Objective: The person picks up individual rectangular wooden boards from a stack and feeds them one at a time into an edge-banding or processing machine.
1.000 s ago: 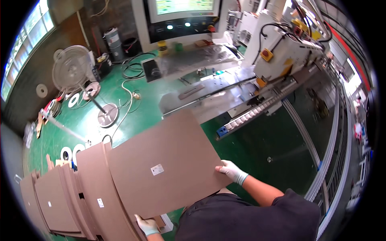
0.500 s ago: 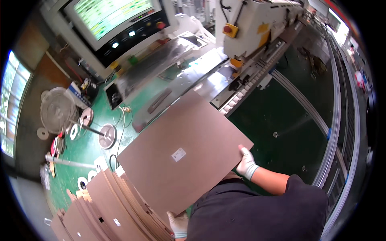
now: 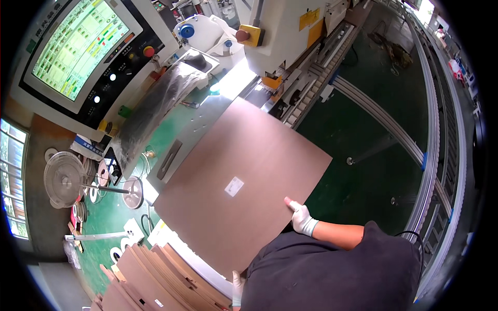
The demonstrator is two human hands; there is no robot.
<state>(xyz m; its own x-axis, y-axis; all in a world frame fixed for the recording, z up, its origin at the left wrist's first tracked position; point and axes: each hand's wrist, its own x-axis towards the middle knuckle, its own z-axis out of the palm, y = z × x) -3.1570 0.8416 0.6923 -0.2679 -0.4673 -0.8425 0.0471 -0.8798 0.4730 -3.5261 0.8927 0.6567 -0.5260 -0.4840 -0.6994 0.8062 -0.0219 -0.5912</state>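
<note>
A large flat brown board [image 3: 275, 160] with a white label [image 3: 234, 186] lies across the middle of the head view, its far corner over the machine's metal table. My right hand [image 3: 301, 216], in a pale glove with bare fingertips, grips its right near edge, thumb on top and the other fingers hidden beneath. At the near left corner, my left hand [image 3: 237, 287] is closed on the edge; only its thumb and part of the glove show, the rest being hidden by the board and my dark shirt.
Several brown boards [image 3: 155, 274] stand stacked at the lower left. A control panel with a lit screen [image 3: 78, 49] is at the upper left, the edge machine [image 3: 285, 39] at the top. A standing fan [image 3: 65, 179] is left, and a metal rail frame [image 3: 433, 155] runs along the right.
The board has moved forward and turned slightly, its far corner further onto the machine table. Both hands stay on it; the right hand now sits further left. The view has turned and shifted.
</note>
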